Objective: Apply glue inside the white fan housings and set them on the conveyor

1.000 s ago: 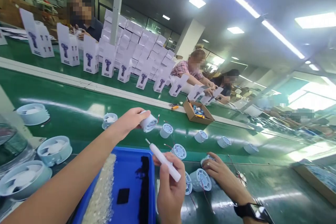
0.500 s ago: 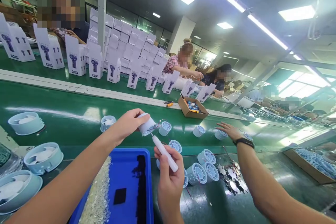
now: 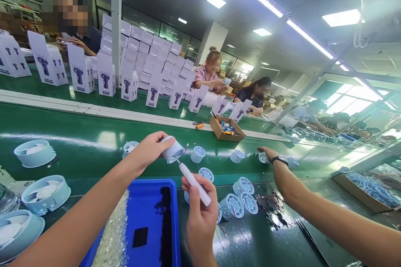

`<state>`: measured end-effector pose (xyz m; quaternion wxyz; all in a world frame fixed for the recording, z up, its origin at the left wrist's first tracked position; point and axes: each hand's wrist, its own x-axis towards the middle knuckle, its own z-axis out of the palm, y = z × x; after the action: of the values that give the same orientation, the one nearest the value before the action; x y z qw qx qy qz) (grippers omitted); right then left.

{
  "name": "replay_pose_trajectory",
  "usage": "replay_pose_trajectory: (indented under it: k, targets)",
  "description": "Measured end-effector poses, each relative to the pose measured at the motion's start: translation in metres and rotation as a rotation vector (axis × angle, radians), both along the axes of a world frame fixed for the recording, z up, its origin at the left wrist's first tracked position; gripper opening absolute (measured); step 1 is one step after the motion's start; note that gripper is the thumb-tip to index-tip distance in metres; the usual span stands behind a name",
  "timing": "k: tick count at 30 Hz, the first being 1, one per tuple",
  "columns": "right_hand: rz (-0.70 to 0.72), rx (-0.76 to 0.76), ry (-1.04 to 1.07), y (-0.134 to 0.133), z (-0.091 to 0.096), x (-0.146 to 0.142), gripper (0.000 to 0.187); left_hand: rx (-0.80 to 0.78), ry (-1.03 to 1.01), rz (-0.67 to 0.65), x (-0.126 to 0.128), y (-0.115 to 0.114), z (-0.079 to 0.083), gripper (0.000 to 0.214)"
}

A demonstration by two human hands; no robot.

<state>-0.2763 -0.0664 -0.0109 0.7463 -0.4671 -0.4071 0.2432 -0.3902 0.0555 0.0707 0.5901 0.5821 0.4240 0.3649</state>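
My left hand (image 3: 153, 149) grips a small pale-blue fan housing (image 3: 173, 150), tilted with its open side toward my right hand. A thin red wire sticks out of the housing. My right hand (image 3: 202, 206) is closed around a white pen-shaped screwdriver (image 3: 196, 184), its thin metal tip at the housing's lower edge. Whether the tip sits on a screw is too small to tell. Below my hands lies a blue tray (image 3: 176, 221) with many small pale rings (image 3: 114, 225), a black square pad (image 3: 140, 237) and small dark pieces (image 3: 165, 221).
A co-worker's hand (image 3: 266, 153) with a watch is at a housing on the green belt (image 3: 78, 127). Several housings (image 3: 232, 206), a dark pile of wired parts (image 3: 274, 208) and tweezers (image 3: 310, 238) lie right. Large fan rings (image 3: 46, 192) stand left; white boxes (image 3: 106, 75) line the back.
My hands keep the housing and screwdriver together, nearly unmoved. The co-worker's spread fingers have closed in around a housing. The person in the checked shirt now holds up a pale-blue part. The view has shifted slightly.
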Motion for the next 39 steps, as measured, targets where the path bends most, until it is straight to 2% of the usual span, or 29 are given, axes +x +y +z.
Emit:
replay_pose_trajectory:
  k: [9, 17, 22, 26, 29, 33, 39]
  targets:
    - [0.005, -0.025, 0.045, -0.001, 0.000, 0.001, 0.018, -0.012, -0.027, 0.050, 0.000, -0.001, 0.004, 0.036]
    - [-0.109, -0.117, -0.058, 0.000, -0.008, 0.011, 0.024, -0.031, -0.085, 0.114, -0.012, 0.003, 0.013, 0.036]
    - [0.060, -0.209, -0.171, 0.005, -0.017, 0.005, 0.031, -0.016, -0.089, 0.150, -0.021, 0.008, 0.014, 0.035]
    - [0.186, -0.255, -0.323, 0.009, -0.027, -0.003, 0.028, 0.039, -0.015, 0.173, -0.028, 0.016, 0.005, 0.034]
    - [0.263, -0.271, -0.360, 0.010, -0.030, -0.007, 0.026, 0.093, 0.038, 0.179, -0.032, 0.021, -0.001, 0.032]
    - [0.309, -0.274, -0.382, 0.010, -0.030, -0.009, 0.024, 0.103, 0.053, 0.191, -0.036, 0.025, -0.004, 0.030]
    - [0.281, -0.248, -0.433, 0.008, -0.031, -0.010, 0.022, 0.097, 0.016, 0.197, -0.036, 0.024, -0.002, 0.028]
